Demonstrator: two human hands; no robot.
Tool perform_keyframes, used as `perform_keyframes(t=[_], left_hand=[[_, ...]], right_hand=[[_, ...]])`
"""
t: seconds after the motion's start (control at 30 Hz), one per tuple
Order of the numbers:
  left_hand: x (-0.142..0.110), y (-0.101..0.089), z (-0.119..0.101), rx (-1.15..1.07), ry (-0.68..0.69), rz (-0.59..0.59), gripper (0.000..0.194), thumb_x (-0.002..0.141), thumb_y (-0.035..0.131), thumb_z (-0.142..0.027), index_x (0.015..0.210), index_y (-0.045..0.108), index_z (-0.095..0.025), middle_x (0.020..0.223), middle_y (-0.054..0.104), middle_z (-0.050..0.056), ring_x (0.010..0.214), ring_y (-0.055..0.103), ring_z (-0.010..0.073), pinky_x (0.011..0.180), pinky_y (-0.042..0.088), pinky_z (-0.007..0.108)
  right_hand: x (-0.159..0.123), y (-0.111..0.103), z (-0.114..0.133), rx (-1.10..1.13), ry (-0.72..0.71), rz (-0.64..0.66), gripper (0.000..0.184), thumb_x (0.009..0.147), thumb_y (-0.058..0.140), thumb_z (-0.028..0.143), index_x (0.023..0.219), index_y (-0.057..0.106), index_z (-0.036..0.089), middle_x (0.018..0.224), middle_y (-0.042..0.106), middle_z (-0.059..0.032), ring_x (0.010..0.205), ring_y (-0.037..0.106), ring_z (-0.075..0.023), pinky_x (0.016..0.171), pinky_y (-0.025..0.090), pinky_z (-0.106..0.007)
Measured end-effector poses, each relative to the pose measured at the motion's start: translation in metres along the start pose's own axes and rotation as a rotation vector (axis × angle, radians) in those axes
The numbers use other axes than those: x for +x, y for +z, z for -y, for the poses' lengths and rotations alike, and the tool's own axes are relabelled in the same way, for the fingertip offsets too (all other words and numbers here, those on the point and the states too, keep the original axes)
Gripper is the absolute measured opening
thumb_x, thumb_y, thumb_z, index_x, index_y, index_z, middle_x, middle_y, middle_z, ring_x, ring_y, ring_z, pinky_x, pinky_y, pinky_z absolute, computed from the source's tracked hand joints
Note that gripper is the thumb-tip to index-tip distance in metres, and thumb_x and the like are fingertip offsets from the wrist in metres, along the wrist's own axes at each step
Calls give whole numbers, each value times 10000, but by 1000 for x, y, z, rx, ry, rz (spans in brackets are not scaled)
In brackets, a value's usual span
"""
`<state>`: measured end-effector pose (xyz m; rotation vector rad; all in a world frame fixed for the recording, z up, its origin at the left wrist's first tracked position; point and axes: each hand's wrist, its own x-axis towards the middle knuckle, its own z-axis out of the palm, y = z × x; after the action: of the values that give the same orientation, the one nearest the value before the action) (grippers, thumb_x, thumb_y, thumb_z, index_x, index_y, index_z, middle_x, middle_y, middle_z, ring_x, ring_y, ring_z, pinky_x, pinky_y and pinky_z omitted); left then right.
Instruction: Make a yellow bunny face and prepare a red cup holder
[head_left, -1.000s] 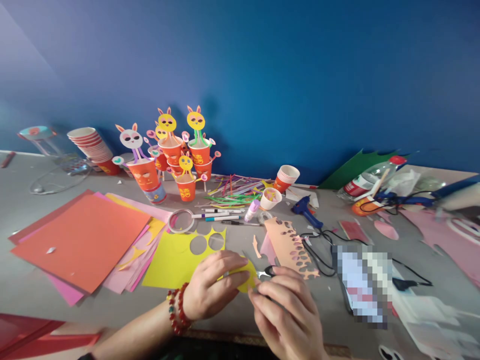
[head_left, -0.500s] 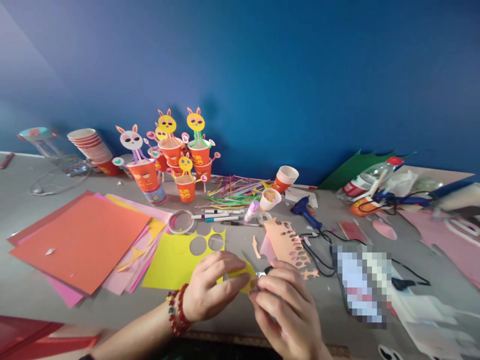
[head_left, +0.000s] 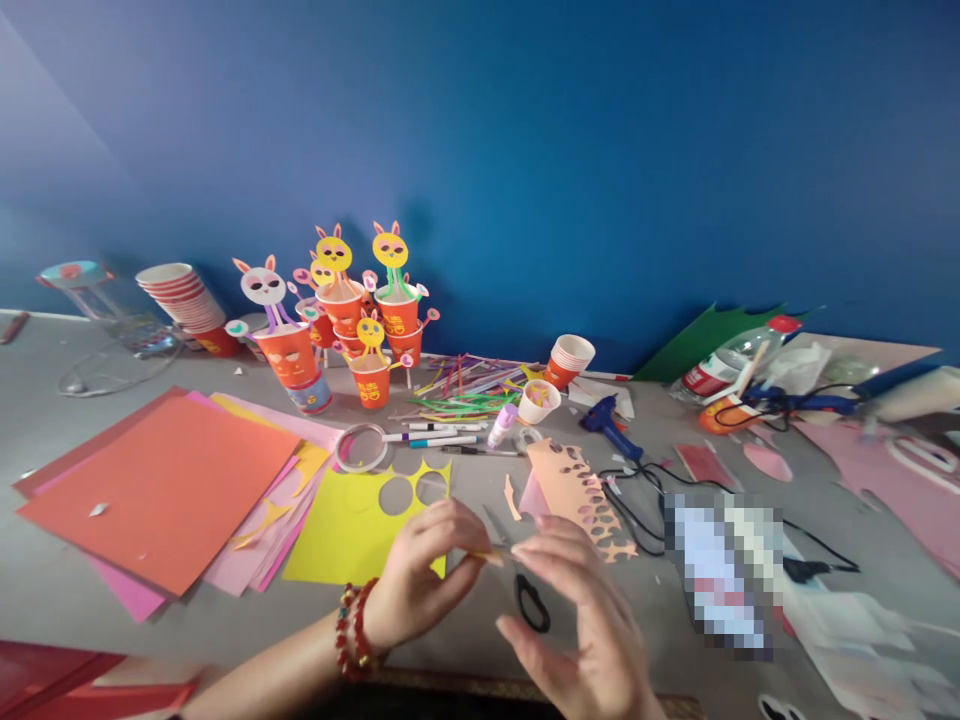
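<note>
At the lower middle of the frame, the left hand (head_left: 425, 562), with two red bead bracelets (head_left: 353, 632) at its wrist, pinches a small paper piece (head_left: 484, 556) seen nearly edge-on between thumb and fingers. To its right, the right hand (head_left: 581, 612) is raised with thumb and fingertips apart. Between the hands, scissors (head_left: 533, 603) with black handles lie on the grey surface (head_left: 247, 620). A yellow sheet (head_left: 341, 520) with round holes lies just left of the left hand, and a peach sheet (head_left: 571, 490) full of cutouts lies above the right hand. Left of the yellow sheet is a pile of coloured paper (head_left: 169, 480), orange on top. Across the centre are pens (head_left: 444, 441), a roll of tape (head_left: 361, 447), a purple-capped glue stick (head_left: 502, 426) and colourful thin sticks (head_left: 465, 385). Behind them, left of centre, red cups (head_left: 371, 385) hold rabbit-faced paper figures (head_left: 264, 285). Right of centre is a blue glue gun (head_left: 611, 425); farther right, a phone (head_left: 720, 575) with a pixelated screen lies below a clear bottle (head_left: 724, 362).
</note>
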<state>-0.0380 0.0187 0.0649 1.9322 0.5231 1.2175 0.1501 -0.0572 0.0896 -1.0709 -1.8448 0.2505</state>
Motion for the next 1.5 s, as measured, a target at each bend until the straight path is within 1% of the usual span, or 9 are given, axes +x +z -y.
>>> perform_keyframes(t=[0.07, 0.13, 0.2, 0.27, 0.43, 0.57, 0.7, 1.07, 1.5], left_hand=[[-1, 4, 3, -249, -296, -43, 46, 903, 625, -161, 864, 617, -184, 827, 663, 41, 782, 625, 155, 743, 506, 281], [-3, 8, 7, -505, -526, -97, 130, 882, 681, -251, 828, 587, -180, 809, 638, 20, 730, 594, 133, 690, 489, 245], [-4, 10, 11, -682, -658, -139, 204, 837, 737, -294, 812, 575, -173, 793, 621, 4, 699, 563, 115, 656, 466, 218], [-3, 11, 14, -755, -718, -166, 248, 797, 779, -305, 790, 575, -165, 773, 613, -4, 687, 543, 105, 651, 450, 206], [-3, 13, 18, -808, -778, -191, 269, 772, 801, -314, 775, 582, -159, 733, 609, -14, 666, 522, 98, 651, 428, 202], [-5, 15, 20, -809, -786, -195, 274, 775, 796, -330, 772, 583, -157, 713, 611, -14, 652, 520, 98, 643, 415, 203], [-6, 17, 21, -782, -786, -209, 263, 802, 769, -358, 799, 597, -159, 735, 615, -9, 672, 524, 106, 663, 423, 212], [-5, 22, 22, -723, -761, -278, 268, 789, 776, -366, 775, 607, -159, 710, 591, -16, 653, 500, 104, 638, 426, 209], [-6, 21, 22, -730, -779, -281, 260, 783, 781, -351, 770, 611, -155, 713, 596, -15, 653, 504, 103, 637, 422, 207]], right_hand=[[-5, 1, -5, 92, 185, -46, 454, 862, 664, 194, 1296, 531, 205, 1184, 606, -130, 1134, 562, -285, 979, 480, -436], [-6, 5, -11, 207, 361, -75, 378, 902, 633, 243, 1268, 539, 232, 1159, 601, -114, 1074, 593, -259, 928, 509, -392], [-3, 10, -17, 345, 509, -67, 291, 927, 619, 284, 1209, 561, 243, 1088, 627, -89, 997, 623, -232, 888, 522, -358], [1, 18, -22, 488, 624, -30, 208, 933, 620, 334, 1114, 599, 234, 1019, 656, -74, 939, 634, -217, 830, 528, -322], [3, 39, -30, 637, 740, -4, 237, 899, 654, 428, 880, 627, 193, 818, 618, -28, 742, 577, -168, 656, 472, -252], [-1, 50, -35, 615, 746, -3, 308, 892, 644, 453, 762, 569, 185, 718, 532, 3, 653, 494, -144, 591, 417, -241], [0, 51, -37, 523, 722, -12, 339, 894, 624, 451, 704, 527, 188, 688, 524, -3, 644, 481, -151, 580, 411, -246], [5, 51, -36, 404, 669, 4, 310, 904, 602, 391, 684, 495, 201, 662, 518, 6, 625, 478, -151, 572, 394, -245], [3, 51, -38, 362, 673, 29, 292, 898, 598, 373, 685, 494, 202, 665, 527, 2, 637, 486, -159, 581, 402, -252]])
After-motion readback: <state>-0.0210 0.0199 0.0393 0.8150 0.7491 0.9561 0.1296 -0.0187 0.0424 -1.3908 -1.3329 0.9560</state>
